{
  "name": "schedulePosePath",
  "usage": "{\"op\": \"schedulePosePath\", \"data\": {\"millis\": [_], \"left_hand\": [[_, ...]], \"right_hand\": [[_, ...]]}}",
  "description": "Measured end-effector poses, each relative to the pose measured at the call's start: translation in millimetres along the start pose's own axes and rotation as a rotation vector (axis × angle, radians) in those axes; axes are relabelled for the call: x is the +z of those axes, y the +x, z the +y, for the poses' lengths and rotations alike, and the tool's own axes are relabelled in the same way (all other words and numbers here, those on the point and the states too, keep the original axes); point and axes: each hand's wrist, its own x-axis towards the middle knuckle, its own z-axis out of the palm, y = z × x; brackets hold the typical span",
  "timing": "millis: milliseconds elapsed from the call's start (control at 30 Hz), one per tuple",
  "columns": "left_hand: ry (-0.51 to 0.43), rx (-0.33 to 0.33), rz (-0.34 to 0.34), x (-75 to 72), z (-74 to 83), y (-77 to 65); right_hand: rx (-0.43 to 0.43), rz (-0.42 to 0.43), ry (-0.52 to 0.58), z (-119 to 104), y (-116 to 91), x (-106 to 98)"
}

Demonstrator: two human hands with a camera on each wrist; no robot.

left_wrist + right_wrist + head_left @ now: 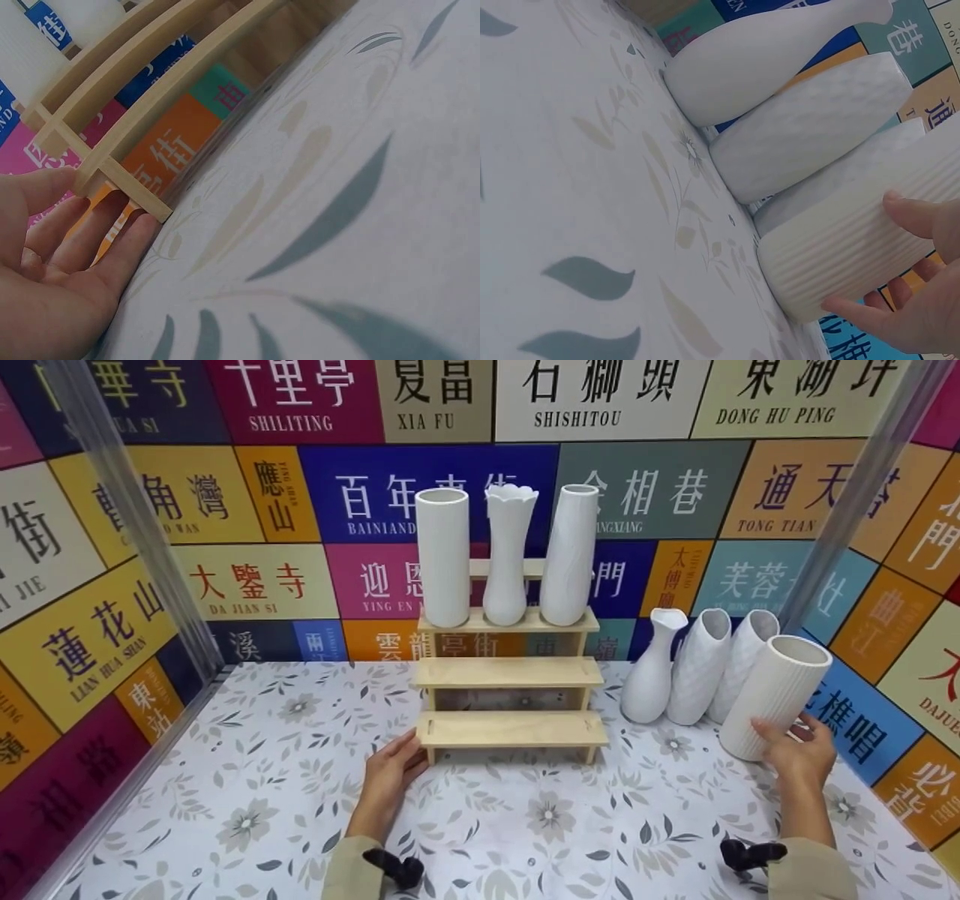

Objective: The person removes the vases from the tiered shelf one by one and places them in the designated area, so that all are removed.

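Observation:
In the head view, my left hand (391, 765) is at the left end of the lowest step of the wooden display stand (510, 729). The left wrist view shows its thumb against the step's corner and its fingers at the stand's leg (136, 189). Over on the right, my right hand (804, 750) holds a white ribbed vase (776, 697) by its lower half. Thumb and fingers lie on opposite sides of the ribbed vase (840, 247) in the right wrist view. Its base is close to the tablecloth, and it leans right in the head view.
On the top step stand a straight vase (442, 559), a scallop-rimmed vase (508, 555) and a tapered vase (571, 559). Beside the ribbed vase are a narrow-necked vase (649, 675) and two quilted vases (699, 675). Behind runs a colourful sign wall (262, 577).

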Motion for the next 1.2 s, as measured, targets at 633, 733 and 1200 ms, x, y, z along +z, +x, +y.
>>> {"op": "schedulePosePath", "data": {"millis": [633,733,1200], "left_hand": [[0.027,-0.028,0.028,0.6,0.2,0.3],[0.026,-0.031,0.025,1.1,0.5,1.0],[0.033,-0.026,0.017,-0.4,-0.3,2.6]], "right_hand": [[-0.094,0.079,0.060,-26.0,-20.7,-0.5],[-0.131,0.126,0.140,-35.4,-31.7,0.5],[-0.307,-0.005,0.261,-74.2,-86.0,31.0]]}}
